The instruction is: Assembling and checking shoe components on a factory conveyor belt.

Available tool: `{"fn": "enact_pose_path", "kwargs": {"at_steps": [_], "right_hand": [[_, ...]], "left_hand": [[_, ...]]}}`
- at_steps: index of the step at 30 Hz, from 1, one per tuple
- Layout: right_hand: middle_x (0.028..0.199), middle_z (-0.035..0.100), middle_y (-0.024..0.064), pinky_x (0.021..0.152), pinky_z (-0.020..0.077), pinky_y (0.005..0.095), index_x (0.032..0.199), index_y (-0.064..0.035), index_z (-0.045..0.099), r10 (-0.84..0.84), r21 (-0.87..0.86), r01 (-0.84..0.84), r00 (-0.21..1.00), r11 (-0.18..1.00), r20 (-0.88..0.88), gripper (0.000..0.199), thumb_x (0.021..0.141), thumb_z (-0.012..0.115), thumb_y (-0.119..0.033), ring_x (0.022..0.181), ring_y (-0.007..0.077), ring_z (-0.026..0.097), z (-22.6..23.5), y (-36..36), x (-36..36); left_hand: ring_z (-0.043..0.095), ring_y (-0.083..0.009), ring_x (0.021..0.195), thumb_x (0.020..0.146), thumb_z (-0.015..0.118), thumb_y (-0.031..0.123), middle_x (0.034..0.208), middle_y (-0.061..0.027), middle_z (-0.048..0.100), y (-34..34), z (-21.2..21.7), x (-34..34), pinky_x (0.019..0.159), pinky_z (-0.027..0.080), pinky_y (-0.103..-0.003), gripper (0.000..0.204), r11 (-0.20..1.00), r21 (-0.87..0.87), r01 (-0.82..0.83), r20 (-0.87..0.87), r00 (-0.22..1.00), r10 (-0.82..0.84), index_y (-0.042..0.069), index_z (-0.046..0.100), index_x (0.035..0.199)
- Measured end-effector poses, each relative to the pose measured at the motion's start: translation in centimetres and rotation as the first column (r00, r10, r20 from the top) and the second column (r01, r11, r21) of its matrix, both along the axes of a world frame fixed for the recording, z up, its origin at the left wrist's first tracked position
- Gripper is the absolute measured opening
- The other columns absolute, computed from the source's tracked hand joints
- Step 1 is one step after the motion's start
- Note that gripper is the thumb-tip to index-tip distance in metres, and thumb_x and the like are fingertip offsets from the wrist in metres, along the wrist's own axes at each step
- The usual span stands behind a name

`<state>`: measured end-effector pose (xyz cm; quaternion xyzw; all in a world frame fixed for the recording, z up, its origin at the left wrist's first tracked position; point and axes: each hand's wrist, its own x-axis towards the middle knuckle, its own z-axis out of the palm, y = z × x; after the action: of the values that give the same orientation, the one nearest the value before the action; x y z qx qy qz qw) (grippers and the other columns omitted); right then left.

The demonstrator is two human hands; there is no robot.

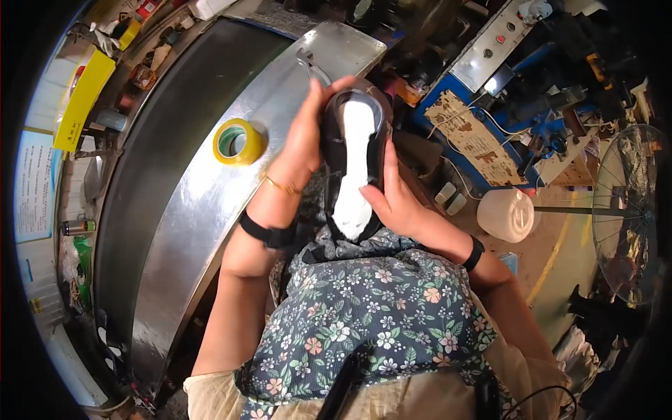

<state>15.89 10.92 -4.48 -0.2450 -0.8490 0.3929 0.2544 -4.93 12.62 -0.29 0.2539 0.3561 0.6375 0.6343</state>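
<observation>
While both hands clamp it, the dark shoe (353,164) sits between left hand (304,140) and right hand (393,199), seemingly sole-up.

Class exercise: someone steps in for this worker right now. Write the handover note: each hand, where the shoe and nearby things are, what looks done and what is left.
Left hand: wrapped around the far side of the dark shoe, fingers over its top end.
Right hand: grips the shoe's near side, thumb by the white insole.
Shoe: held above the lap, opening up, off the metal bench.
Yellow tape roll: lying on the bench, untouched.
Done: insole sits inside the shoe.
Left: whether it is fully seated cannot be told; the shoe is not yet set down.
</observation>
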Motion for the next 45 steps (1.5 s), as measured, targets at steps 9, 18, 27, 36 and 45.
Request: {"fn": "enact_pose_path", "kwargs": {"at_steps": [9,18,27,36,45], "right_hand": [[0.144,0.046,0.0105,0.116,0.0253,0.0326,0.143,0.0004,0.043,-0.099,-0.713,-0.262,0.901,0.65,-0.422,0.056,0.104,0.044,-0.04,0.138,0.02,0.037,5.3,8.3,-4.1],[0.155,0.033,0.0132,0.117,0.0229,0.0377,0.135,-0.0043,0.056,0.177,-0.514,-0.389,0.894,0.765,-0.412,0.038,0.1,0.053,-0.019,0.146,0.0249,0.026,3.1,11.2,-4.0],[0.12,0.062,0.0126,0.105,0.0398,0.0378,0.109,-0.0024,0.064,0.053,-0.186,-0.125,0.935,0.975,-0.351,0.02,0.099,0.049,-0.013,0.119,0.0273,0.055,3.5,10.7,-5.4],[0.139,0.051,0.0119,0.114,0.0293,0.0374,0.129,-0.0016,0.058,-0.038,-0.306,-0.043,0.966,0.951,-0.255,0.032,0.1,0.049,-0.013,0.137,0.0245,0.041,4.0,9.5,-4.3],[0.147,0.044,0.0142,0.116,0.0265,0.0385,0.138,-0.0014,0.049,0.019,-0.412,-0.166,0.941,0.896,-0.338,0.042,0.096,0.046,-0.004,0.14,0.0276,0.037,3.2,9.2,-2.9]], "left_hand": [[0.057,-0.0194,0.109,0.096,0.057,0.021,0.108,-0.0092,0.062,-0.8,0.6,1.8,0.096,0.042,-0.03,0.022,0.983,0.175,-0.055,-0.741,0.65,0.169,0.002,0.063,0.105],[0.058,-0.0414,0.113,0.093,0.057,0.02,0.116,-0.0169,0.065,0.2,0.2,1.2,0.099,0.045,-0.041,0.025,0.955,0.294,-0.049,-0.877,0.384,0.289,0.002,0.067,0.107],[0.03,-0.0392,0.142,0.09,0.064,0.019,0.137,-0.0164,0.052,0.6,-0.9,-0.1,0.116,0.025,-0.046,0.042,0.953,0.294,0.081,-0.747,0.641,0.176,0.002,0.056,0.127],[0.038,-0.0395,0.137,0.085,0.063,0.018,0.136,-0.0176,0.052,1.4,-1.5,-0.3,0.112,0.032,-0.046,0.044,0.936,0.338,0.099,-0.761,0.613,0.21,0.002,0.055,0.126],[0.041,-0.0364,0.135,0.072,0.086,0.028,0.134,-0.0169,0.051,1.7,-0.1,-1.5,0.112,0.033,-0.042,0.07,0.934,0.227,0.275,-0.842,0.538,0.046,0.006,0.051,0.128]]}}
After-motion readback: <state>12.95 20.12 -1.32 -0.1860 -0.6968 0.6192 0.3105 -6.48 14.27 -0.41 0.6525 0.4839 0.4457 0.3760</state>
